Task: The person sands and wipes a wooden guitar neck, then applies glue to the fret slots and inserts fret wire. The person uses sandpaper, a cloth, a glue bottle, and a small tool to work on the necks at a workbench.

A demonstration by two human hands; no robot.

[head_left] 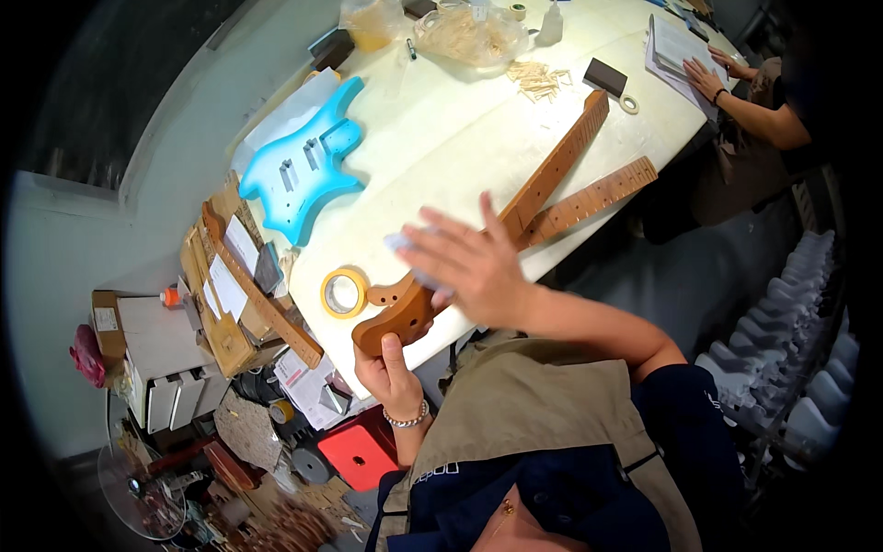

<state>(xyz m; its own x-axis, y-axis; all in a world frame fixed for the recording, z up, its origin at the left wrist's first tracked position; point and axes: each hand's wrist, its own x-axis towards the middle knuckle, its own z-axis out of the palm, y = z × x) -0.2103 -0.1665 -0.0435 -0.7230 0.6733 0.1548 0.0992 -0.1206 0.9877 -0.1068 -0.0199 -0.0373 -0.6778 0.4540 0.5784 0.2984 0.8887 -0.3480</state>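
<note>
"Neck, wooden (556, 166): location?"

"Slanting over the table (478, 120), across a second fretted neck (596, 199); near end gripped by the left hand (394, 366), thumb on top."

"Right hand (483, 271)?"

"Over the same neck, fingers extended, motion-blurred. Pale item (397, 241) at the fingers, possibly a cloth; whether gripped, cannot tell."

"Adjacent stock?"

"Tape roll, yellow (326, 294), one: just beside the necks' near ends. Guitar body, blue and white (302, 170), one: lying farther off, leftward."
</note>
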